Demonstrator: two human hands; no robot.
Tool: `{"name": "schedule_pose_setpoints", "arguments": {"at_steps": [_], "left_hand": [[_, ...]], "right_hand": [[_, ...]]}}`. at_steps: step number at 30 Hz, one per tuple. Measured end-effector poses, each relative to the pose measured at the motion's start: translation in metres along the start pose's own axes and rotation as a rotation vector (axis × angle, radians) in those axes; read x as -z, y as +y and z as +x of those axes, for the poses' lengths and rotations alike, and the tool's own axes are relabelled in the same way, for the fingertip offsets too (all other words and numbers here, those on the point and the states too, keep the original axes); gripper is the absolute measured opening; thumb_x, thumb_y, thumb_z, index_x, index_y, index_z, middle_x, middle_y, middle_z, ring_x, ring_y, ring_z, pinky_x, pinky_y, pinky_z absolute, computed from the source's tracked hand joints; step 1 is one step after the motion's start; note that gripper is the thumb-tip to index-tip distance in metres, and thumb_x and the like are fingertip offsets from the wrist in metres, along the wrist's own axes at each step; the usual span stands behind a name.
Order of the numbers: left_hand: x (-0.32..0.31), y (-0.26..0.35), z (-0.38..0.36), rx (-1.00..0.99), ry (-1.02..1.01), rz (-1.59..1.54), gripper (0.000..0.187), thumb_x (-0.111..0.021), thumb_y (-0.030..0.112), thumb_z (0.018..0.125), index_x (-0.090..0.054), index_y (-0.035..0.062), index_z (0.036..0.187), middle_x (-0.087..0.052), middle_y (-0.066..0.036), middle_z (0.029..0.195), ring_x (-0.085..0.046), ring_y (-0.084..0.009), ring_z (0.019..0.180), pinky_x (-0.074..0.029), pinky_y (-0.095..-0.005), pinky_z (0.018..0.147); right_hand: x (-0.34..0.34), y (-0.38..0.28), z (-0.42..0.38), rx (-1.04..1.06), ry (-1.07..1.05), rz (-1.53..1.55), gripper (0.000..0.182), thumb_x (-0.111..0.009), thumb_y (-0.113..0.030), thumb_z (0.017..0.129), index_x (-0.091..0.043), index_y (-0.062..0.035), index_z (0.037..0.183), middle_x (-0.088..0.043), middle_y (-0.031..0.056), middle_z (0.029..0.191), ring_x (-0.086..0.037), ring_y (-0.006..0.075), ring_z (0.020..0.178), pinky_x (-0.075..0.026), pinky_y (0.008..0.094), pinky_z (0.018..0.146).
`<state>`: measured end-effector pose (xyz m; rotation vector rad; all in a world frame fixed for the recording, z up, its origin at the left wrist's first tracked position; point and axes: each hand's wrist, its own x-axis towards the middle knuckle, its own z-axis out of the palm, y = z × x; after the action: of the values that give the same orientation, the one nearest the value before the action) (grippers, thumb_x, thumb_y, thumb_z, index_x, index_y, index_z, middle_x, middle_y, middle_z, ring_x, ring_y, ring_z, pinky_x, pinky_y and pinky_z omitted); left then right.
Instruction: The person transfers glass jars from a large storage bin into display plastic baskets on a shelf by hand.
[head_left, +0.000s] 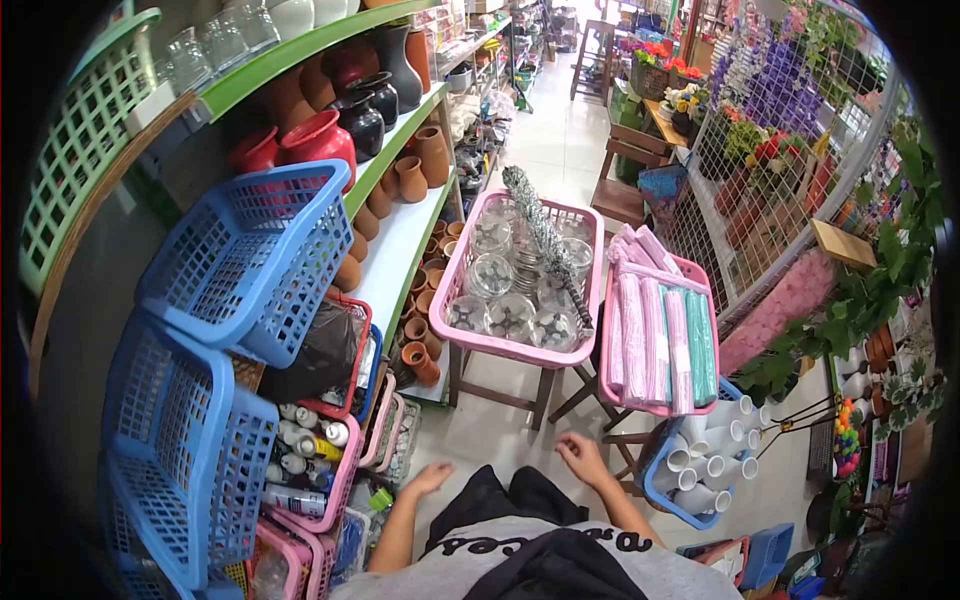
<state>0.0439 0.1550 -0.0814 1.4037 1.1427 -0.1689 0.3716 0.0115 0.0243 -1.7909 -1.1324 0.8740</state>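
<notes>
My left hand (430,480) hangs near my lap with its fingers stretched out and holds nothing. On the other side, my right hand (580,458) is in the air with its fingers slightly curled and apart, nothing in it. Beyond both hands a pink basket (510,348) of clear glass vessels (513,315) stands on a wooden stool (497,393). A black-and-white patterned long object (543,235) lies across the glassware. To its right, another pink basket (655,407) holds pink rolls (655,330) and green wrapped rolls (697,335).
Blue baskets (250,250) are stacked at left, beside shelves of red, black and clay pots (430,155). Below them a pink basket (345,480) holds bottles and cans. At lower right, a blue basket (690,515) holds white vases (705,465). A wooden chair (622,195) stands farther back.
</notes>
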Motion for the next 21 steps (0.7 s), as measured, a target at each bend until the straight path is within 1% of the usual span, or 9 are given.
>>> {"name": "schedule_pose_setpoints", "arguments": {"at_steps": [1,3,7,9,11,14,16,19,21], "left_hand": [[0.017,0.036,-0.001,-0.025,-0.044,-0.066,0.06,-0.054,0.053,0.083,-0.051,0.0069,0.121,-0.055,-0.007,0.112,-0.055,-0.0184,0.095,-0.052,-0.0341,0.069],[0.044,0.118,-0.011,-0.281,-0.032,-0.099,0.048,-0.055,0.042,0.087,-0.053,0.0029,0.115,-0.06,-0.006,0.097,-0.056,-0.0114,0.074,-0.048,-0.0259,0.059],[0.091,0.258,-0.016,-0.607,-0.08,-0.226,0.032,-0.053,0.029,0.091,-0.055,0.004,0.111,-0.06,-0.005,0.096,-0.058,-0.0097,0.079,-0.048,-0.0238,0.058],[0.112,0.314,-0.011,-0.596,0.041,-0.135,0.031,-0.054,0.027,0.09,-0.055,0.003,0.109,-0.062,-0.003,0.093,-0.059,-0.0102,0.08,-0.048,-0.0247,0.061],[0.121,0.347,0.026,-0.82,0.242,-0.128,0.031,-0.057,0.025,0.088,-0.055,0.0016,0.108,-0.063,-0.005,0.087,-0.06,-0.0125,0.077,-0.049,-0.0255,0.066],[0.14,0.398,0.061,-0.796,0.424,0.105,0.038,-0.063,0.025,0.082,-0.053,0.0006,0.11,-0.061,-0.013,0.099,-0.06,-0.0211,0.088,-0.047,-0.031,0.078],[0.151,0.41,0.103,-0.918,0.608,0.335,0.058,-0.069,0.028,0.075,-0.046,0.0003,0.12,-0.049,-0.02,0.12,-0.051,-0.0292,0.109,-0.041,-0.036,0.092],[0.158,0.42,0.145,-0.82,0.759,0.682,0.084,-0.074,0.033,0.068,-0.031,0.0016,0.133,-0.036,-0.019,0.132,-0.038,-0.0331,0.121,-0.037,-0.0375,0.097],[0.164,0.426,0.161,-0.725,0.663,0.741,0.102,-0.076,0.04,0.063,-0.02,0.0008,0.138,-0.029,-0.018,0.138,-0.027,-0.0347,0.129,-0.029,-0.0437,0.103]], "right_hand": [[0.007,-0.026,0.017,0.055,0.008,0.02,0.016,-0.059,-0.013,0.083,-0.061,-0.0005,0.093,-0.062,0.0069,0.073,-0.057,0.01,0.061,-0.045,0.0249,0.055],[0.021,-0.086,0.049,0.166,0.01,0.136,0.015,-0.058,-0.012,0.084,-0.059,0.0004,0.094,-0.06,0.0083,0.074,-0.055,0.0093,0.06,-0.044,0.024,0.055],[0.04,-0.133,0.127,0.437,0.203,0.04,0.011,-0.058,-0.006,0.082,-0.058,0.0009,0.091,-0.055,0.007,0.071,-0.051,0.0118,0.061,-0.041,0.025,0.055],[0.047,-0.148,0.168,0.52,0.246,0.007,0.011,-0.058,-0.004,0.079,-0.057,0.0003,0.09,-0.054,0.0082,0.076,-0.052,0.0152,0.063,-0.042,0.0263,0.057],[0.055,-0.157,0.201,0.481,0.237,-0.021,0.016,-0.059,-0.004,0.077,-0.055,0.0002,0.092,-0.054,0.0097,0.084,-0.052,0.0187,0.065,-0.043,0.0281,0.059],[0.064,-0.155,0.235,0.5,0.266,-0.142,0.021,-0.059,-0.004,0.075,-0.054,0.0001,0.095,-0.052,0.0118,0.089,-0.054,0.0238,0.073,-0.044,0.0321,0.064],[0.067,-0.145,0.251,0.467,0.311,-0.264,0.03,-0.062,-0.005,0.072,-0.051,-0.0001,0.1,-0.05,0.0148,0.095,-0.053,0.0303,0.085,-0.043,0.0376,0.072],[0.069,-0.133,0.261,0.428,0.386,-0.463,0.041,-0.064,-0.007,0.07,-0.047,-0.0004,0.106,-0.047,0.0175,0.101,-0.05,0.0355,0.093,-0.042,0.0417,0.078],[0.068,-0.127,0.262,0.378,0.381,-0.528,0.05,-0.065,-0.008,0.069,-0.042,0.0015,0.112,-0.045,0.0194,0.103,-0.048,0.038,0.095,-0.041,0.0437,0.081]]}}
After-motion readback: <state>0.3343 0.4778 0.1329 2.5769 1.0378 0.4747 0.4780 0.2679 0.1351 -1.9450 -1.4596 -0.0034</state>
